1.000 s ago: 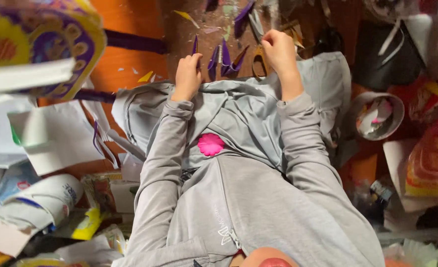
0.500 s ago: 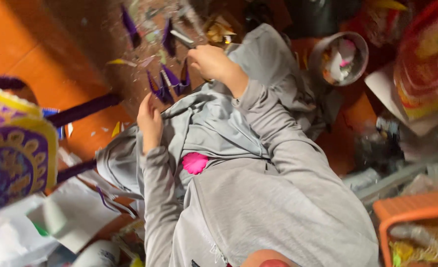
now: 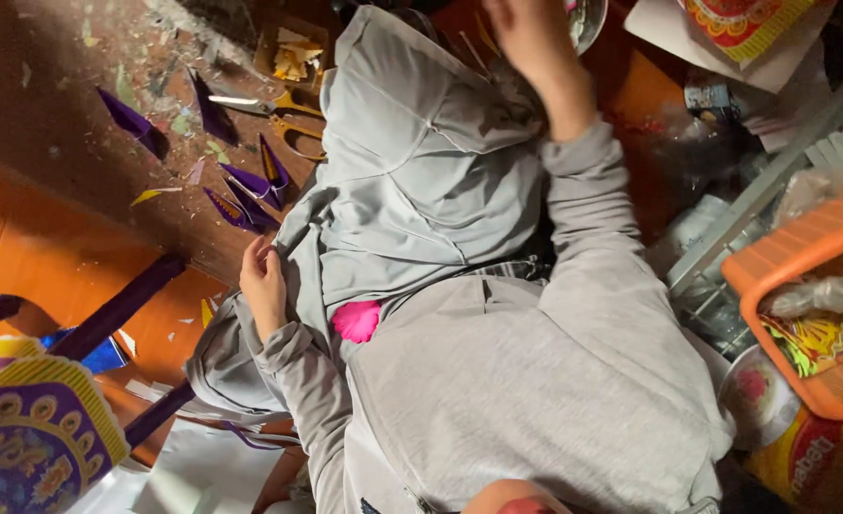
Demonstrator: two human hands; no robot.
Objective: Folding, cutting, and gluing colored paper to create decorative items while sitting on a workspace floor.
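The left hand (image 3: 264, 286) rests loosely curled, holding nothing, just below the purple paper points (image 3: 245, 190); they lie nearer to it. The right hand (image 3: 531, 38) reaches toward the bowl (image 3: 588, 24); its grip I cannot tell.

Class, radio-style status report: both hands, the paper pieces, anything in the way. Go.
Left hand open, resting at lap edge beside purple paper pieces. Right hand raised near bowl, grip unclear. Scissors on floor beyond.

This looks like a home craft workspace on the floor. Purple paper cut-outs (image 3: 245, 190), yellow-handled scissors (image 3: 284, 119) and paper scraps litter the orange floor (image 3: 22, 247). An orange basket (image 3: 802, 286) of packets and a patterned purple-and-yellow paper piece (image 3: 31, 443) crowd the edges.
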